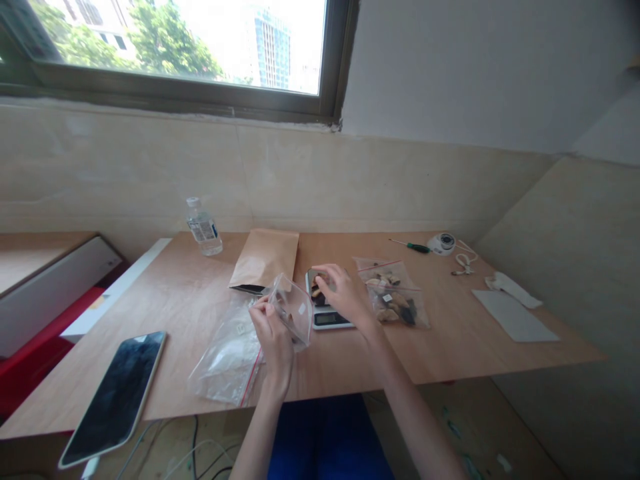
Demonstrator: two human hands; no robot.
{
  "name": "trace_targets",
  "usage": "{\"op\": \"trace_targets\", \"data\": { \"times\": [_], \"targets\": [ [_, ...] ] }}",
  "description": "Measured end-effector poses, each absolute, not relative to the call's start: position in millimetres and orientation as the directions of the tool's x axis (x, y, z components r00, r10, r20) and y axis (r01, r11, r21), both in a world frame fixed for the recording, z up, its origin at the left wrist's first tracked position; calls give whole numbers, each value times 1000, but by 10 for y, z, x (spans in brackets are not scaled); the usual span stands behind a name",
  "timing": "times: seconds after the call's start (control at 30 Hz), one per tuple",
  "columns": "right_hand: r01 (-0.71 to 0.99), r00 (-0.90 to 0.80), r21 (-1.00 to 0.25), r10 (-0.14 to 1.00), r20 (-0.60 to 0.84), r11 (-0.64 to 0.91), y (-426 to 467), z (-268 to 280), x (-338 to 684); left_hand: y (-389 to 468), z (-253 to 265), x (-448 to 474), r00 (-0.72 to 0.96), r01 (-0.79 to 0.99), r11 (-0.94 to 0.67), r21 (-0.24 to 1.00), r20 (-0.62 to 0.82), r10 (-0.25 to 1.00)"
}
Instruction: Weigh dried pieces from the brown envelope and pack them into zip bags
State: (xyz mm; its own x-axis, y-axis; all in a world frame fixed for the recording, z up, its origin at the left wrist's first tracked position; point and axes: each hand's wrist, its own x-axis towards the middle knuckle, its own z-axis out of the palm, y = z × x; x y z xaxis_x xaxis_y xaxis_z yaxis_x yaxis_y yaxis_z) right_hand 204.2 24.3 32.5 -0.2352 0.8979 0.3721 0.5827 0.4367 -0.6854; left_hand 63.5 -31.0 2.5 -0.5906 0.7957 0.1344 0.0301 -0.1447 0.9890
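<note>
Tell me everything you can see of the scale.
The scale is a flat, white-edged slab, plastic by its look, with a dark display on its near end, no reading legible. It lies flat on the wooden table. Brown pieces sit on top; the right hand, over it, hides part, so contact is unclear.

Scale (334, 320) partly behind right hand (346, 295)

A single head-worn camera looked forward and down over a flat, light-brown wooden table (195, 293), from the wearer's blue-clothed lap (325, 440) at 6 o'clock to a smooth beige wall (310, 173) at 12. The bare left hand (273, 327) and bare right hand (345, 293) appeared within arm's reach, near centre; a dark-framed glass window (170, 50) stood farther off at 11.
</note>
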Motion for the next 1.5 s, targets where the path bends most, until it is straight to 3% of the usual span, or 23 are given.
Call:
{"op": "trace_targets", "data": {
  "times": [0.17, 0.4, 0.67, 0.83, 0.93, 1.2, 1.5],
  "targets": [
    [748, -379, -513, 905, 192, 421, 569, -224, 2188, -334, 133, 636, -601, 9, -86, 996, 74, 796],
    [755, -330, -456, 874, 356, 471, 689, -377, 2189, -332, 232, 615, -581, -70, 3, 998, -43, 813],
    [822, -128, -437, 866, 484, 366, 722, -454, 2242, -319, 192, 615, -563, -38, 13, 999, -33, 826],
    [916, -71, -319, 882, 465, 242, 718, -376, 2249, -341, 183, 651, -537, 4, 13, 1000, -9, 844],
    [922, -122, -284, 893, 432, 264, 697, -356, 2259, -349, 189, 667, -526, 4, 26, 1000, -20, 850],
    [810, -317, -385, 883, 347, 443, 594, -340, 2388, -339, 130, 667, -530, 14, 17, 1000, -7, 848],
    [663, -37, -658, 894, 446, 355, 556, -225, 2332, -370, 224, 673, -507, -45, 82, 996, -94, 857]
  ]
}}
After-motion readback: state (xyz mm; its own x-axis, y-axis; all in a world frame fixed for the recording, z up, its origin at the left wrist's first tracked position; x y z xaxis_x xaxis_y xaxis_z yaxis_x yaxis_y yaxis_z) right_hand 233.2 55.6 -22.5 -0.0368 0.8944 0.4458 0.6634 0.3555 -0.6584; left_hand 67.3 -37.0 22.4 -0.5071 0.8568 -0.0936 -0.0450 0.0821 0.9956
